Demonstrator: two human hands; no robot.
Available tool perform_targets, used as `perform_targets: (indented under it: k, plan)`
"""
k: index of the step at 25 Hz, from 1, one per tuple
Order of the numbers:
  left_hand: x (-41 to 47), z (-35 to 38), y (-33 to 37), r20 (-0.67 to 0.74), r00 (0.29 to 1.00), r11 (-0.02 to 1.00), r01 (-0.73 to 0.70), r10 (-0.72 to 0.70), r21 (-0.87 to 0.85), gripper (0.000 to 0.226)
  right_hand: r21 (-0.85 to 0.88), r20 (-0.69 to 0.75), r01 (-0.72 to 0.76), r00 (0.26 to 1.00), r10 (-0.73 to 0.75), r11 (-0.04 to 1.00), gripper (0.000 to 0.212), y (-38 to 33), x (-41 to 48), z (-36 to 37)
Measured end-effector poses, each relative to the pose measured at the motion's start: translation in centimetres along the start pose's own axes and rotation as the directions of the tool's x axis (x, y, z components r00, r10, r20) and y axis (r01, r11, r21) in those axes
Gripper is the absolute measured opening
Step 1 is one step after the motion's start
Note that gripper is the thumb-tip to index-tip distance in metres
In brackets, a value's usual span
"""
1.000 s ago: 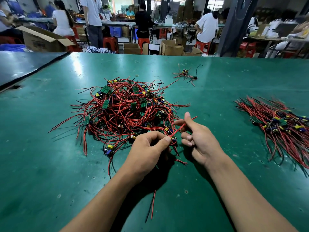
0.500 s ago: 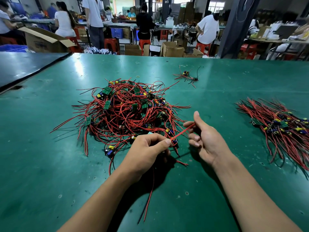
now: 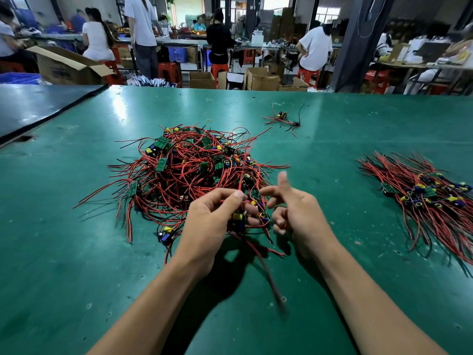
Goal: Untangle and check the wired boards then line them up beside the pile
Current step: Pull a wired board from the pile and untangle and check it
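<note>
A scuffed green desk [image 3: 76,252] fills the frame, with red stools [image 3: 170,71] and cartons [image 3: 262,79] along the top. At centre, the left hand [image 3: 212,221] pinches a wired board [image 3: 238,217]; the right hand [image 3: 299,213] is loosely spread.

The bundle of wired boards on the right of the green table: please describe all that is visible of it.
This bundle of small green circuit boards with red and black wires lies flat on the green table top. The boards, carrying yellow and blue parts, sit close together in a band; their thin wires run roughly parallel, toward the far left and the near right. Only the table touches it.
</note>
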State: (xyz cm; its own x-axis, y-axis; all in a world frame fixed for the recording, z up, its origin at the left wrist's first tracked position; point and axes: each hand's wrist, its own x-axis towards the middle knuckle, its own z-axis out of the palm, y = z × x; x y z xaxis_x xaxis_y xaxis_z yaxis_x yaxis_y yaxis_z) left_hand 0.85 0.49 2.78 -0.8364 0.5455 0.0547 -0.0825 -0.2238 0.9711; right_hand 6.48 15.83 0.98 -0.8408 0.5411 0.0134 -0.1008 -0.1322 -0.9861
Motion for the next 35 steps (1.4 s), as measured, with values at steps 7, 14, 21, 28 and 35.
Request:
perform_targets:
  k: [7, 14, 21, 28, 35]
  plan:
    - [0.6, -0.1, 1.4, -0.133, 0.991, 0.953, -0.070, 0.032, -0.294, 0.009, -0.508, 0.254, 0.313, 0.945, -0.207, 0.802, 0.021, 1.2, -1.3, 1.0]
    - [0.9, 0.1, 0.8, -0.158, 0.986, 0.921, -0.005, -0.061, -0.389, 0.008, -0.272, 0.274, 0.227, 0.950, -0.151, 0.935, 0.040, 0.8, -2.6, 2.7]
    - [0.6, -0.4, 0.5, 0.029, 0.993, 0.877, 0.116, -0.116, -0.466, 0.019, 0.121, 0.203, -0.016, 0.979, -0.009, 0.993, 0.032, -0.4, -1.6, 2.5]
    - [-0.3, 0.0, 0.5, 0.318, 0.853, 0.816, 0.503, -0.414, -0.286, 0.032, 0.232, 0.510, -0.295, 0.848, 0.142, 0.927, 0.028, -1.9, -2.4, 1.0]
    - [-0.8, -0.3, -0.1, 0.454, 0.816, 0.826, 0.504, -0.358, -0.253, 0.020, 0.055, 0.330, -0.291, 0.908, 0.257, 0.955, 0.047, -1.4, -1.5, 0.5]
